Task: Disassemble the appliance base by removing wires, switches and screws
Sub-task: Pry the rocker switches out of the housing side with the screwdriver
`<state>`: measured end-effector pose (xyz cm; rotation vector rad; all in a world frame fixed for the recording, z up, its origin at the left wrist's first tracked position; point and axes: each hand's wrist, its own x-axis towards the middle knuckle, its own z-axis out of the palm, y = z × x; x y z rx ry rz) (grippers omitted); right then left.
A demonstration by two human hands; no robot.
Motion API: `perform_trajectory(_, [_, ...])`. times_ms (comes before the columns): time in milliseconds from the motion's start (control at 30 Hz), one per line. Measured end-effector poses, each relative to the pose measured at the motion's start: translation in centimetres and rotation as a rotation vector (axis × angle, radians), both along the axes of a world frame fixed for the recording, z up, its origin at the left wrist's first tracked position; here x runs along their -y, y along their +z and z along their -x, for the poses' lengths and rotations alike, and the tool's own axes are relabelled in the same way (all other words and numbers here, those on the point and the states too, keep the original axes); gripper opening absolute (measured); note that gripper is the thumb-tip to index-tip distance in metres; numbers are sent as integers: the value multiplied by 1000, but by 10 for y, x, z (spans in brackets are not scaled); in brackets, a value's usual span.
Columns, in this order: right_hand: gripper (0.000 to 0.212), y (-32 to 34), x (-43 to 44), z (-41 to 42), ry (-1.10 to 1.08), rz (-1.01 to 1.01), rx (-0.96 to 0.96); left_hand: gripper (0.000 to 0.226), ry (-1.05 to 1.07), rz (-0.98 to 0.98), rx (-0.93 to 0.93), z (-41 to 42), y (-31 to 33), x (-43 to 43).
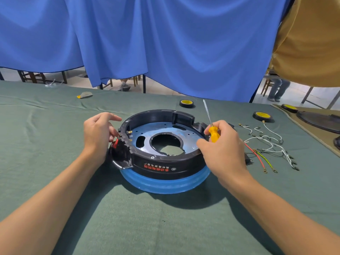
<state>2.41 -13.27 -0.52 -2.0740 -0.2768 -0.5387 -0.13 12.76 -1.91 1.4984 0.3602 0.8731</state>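
Observation:
The round black appliance base [161,162] lies upside down on a blue ring [165,183] in the middle of the green cloth. A metal plate with a large hole [166,142] shows inside it. My left hand [98,134] is at the base's left rim, its fingers pinching a red switch [115,144] on the black side panel. My right hand [223,148] rests against the right rim and grips a yellow-handled screwdriver [213,134], whose shaft points up and away. A screw [152,157] sits in the near rim.
Loose white, red and green-yellow wires [266,150] lie on the cloth to the right of the base. Three black-and-yellow tape rolls [186,103] stand at the back and right. A tan mat with a dark part [320,120] is at the far right. A blue curtain hangs behind.

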Motion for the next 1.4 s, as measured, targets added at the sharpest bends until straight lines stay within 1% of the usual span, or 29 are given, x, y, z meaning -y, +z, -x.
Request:
perform_trajectory(100, [20, 3, 3, -18, 39, -4, 0, 16, -39, -8, -22, -3, -2, 6])
perform_trajectory(200, [16, 4, -1, -38, 31, -10, 34, 11, -12, -60, -39, -5, -7, 13])
perform_trajectory(300, [6, 4, -5, -53, 4, 48, 107, 8, 20, -82, -44, -6, -11, 15])
perform_trajectory(333, [4, 5, -5, -57, -15, 82, 139, 8, 35, -113, -50, -6, -11, 15])
perform_trajectory(400, [14, 5, -5, -60, -47, 154, 187, 9, 82, -243, -66, -5, -12, 14])
perform_trajectory(467, [23, 6, -3, -54, -56, 185, 231, 15, 123, -398, -85, -4, -11, 15])
perform_trajectory(533, [24, 5, 1, -39, -3, 145, 321, 24, 119, -498, -99, -4, -10, 16])
perform_trajectory(600, [20, 3, 4, -14, 107, 127, 441, 31, 67, -489, -102, -4, -10, 20])
perform_trajectory(633, [20, 1, 5, 0, 172, 160, 494, 34, 39, -458, -96, -5, -10, 23])
perform_trajectory(733, [26, -8, 5, 36, 307, 370, 600, 36, 5, -416, -86, -6, -11, 34])
perform_trajectory(800, [28, -15, 1, 50, 355, 424, 587, 37, 2, -432, -69, -6, -12, 39])
perform_trajectory(867, [28, -20, 0, 55, 417, 398, 529, 37, 0, -456, -63, -5, -12, 43])
perform_trajectory(933, [26, -24, 0, 56, 445, 382, 519, 37, -2, -474, -73, -5, -11, 45])
perform_trajectory(1033, [25, -27, -1, 56, 405, 358, 503, 36, -7, -477, -65, -4, -11, 45])
perform_trajectory(1233, [30, -28, -5, 58, 380, 370, 501, 36, -14, -467, -48, -4, -12, 45])
perform_trajectory(1400, [27, -25, -7, 49, 438, 311, 463, 37, -18, -453, -52, -5, -11, 45])
